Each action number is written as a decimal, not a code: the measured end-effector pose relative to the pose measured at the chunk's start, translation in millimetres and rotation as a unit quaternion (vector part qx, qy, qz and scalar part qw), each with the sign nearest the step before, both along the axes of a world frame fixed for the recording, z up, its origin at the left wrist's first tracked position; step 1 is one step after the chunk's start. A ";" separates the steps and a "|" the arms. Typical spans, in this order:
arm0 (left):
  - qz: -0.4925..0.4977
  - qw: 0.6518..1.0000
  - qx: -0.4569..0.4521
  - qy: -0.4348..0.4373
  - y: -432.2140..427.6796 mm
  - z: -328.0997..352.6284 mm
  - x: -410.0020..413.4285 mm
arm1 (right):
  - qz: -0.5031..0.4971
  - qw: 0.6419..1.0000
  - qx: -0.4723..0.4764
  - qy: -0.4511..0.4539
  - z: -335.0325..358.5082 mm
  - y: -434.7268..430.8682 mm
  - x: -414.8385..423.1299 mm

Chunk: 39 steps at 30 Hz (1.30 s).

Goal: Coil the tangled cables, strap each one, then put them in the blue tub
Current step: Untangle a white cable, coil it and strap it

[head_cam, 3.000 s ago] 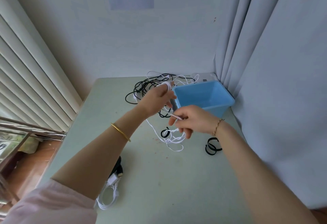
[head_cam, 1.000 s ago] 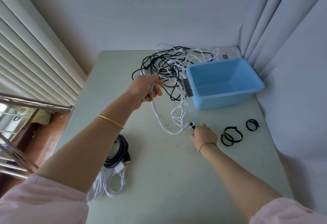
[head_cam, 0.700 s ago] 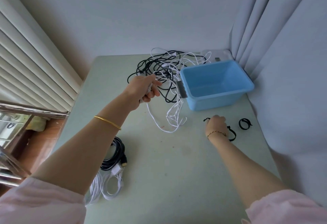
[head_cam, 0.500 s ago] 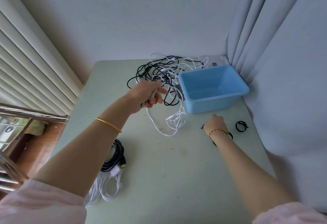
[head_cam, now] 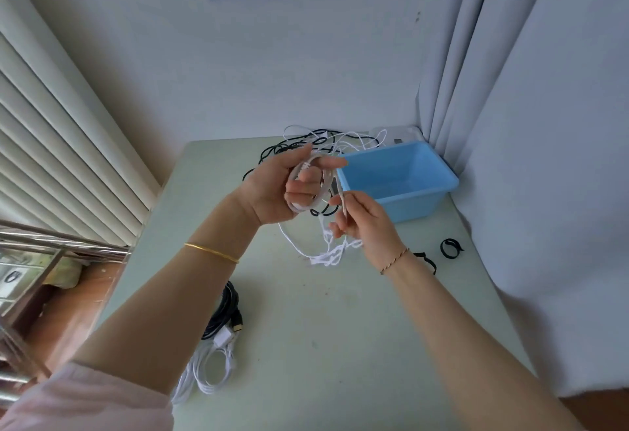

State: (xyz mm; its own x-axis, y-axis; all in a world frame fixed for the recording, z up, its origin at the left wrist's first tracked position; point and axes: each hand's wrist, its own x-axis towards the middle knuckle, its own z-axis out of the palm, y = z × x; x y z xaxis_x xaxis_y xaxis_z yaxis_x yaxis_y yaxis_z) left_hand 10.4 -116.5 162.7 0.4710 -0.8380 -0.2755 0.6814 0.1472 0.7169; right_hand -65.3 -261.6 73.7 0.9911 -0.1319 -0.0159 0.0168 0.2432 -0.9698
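A white cable [head_cam: 325, 183] is looped round the left fingers [head_cam: 301, 192]. Its tail is pinched in the right fingers [head_cam: 355, 201] and drops to a knotted heap below them. The blue tub [head_cam: 398, 189] sits upright just beyond the right fingers, with two black straps [head_cam: 451, 248] to their right. A black-and-white tangle [head_cam: 306, 139] lies beyond the left fingers.

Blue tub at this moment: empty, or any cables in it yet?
Empty. The blue tub shows only bare blue floor and walls; the tangled cables lie beside it on the table.
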 end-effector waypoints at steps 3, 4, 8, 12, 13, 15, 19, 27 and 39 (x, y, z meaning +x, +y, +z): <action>0.075 0.994 -0.080 0.019 -10.7 4.0 -2.2 | 0.064 0.996 0.066 0.006 7.7 -0.2 -7.6; 0.101 0.991 -0.088 0.002 -14.2 4.3 -2.8 | 0.088 0.991 0.097 0.015 11.2 -1.9 -9.1; 0.211 0.970 -0.107 -0.050 -28.8 2.9 -9.3 | 0.149 0.982 0.108 0.042 28.8 -12.2 -12.2; 0.267 0.949 -0.137 -0.099 -34.6 12.0 -11.8 | 0.197 0.979 0.033 0.044 33.7 -19.7 -10.8; 0.273 0.945 -0.136 -0.116 -34.7 15.8 -11.9 | 0.206 0.977 0.029 0.040 33.3 -21.6 -11.0; 0.288 0.938 -0.116 -0.152 -35.1 22.1 -13.9 | 0.235 0.970 0.048 0.046 34.6 -26.5 -11.9; 0.334 0.918 -0.053 -0.208 -34.8 31.5 -16.8 | 0.316 0.943 0.068 0.081 37.0 -37.6 -14.2; 0.365 0.879 0.013 -0.306 -35.0 37.5 -18.1 | 0.305 0.915 0.224 0.141 -20.1 -49.3 -33.5; 0.395 0.835 0.052 -0.378 -31.5 36.8 -23.4 | 0.188 0.926 0.159 0.285 -55.8 -49.0 -36.7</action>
State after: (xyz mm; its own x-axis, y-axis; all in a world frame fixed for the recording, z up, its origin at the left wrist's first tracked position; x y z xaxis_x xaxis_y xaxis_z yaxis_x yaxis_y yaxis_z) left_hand -13.0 -148.0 199.4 0.9382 -0.1726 0.2999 -0.2534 0.2475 0.9352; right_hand -102.0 -310.6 17.8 0.7848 0.3217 -0.5298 -0.6198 0.4026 -0.6737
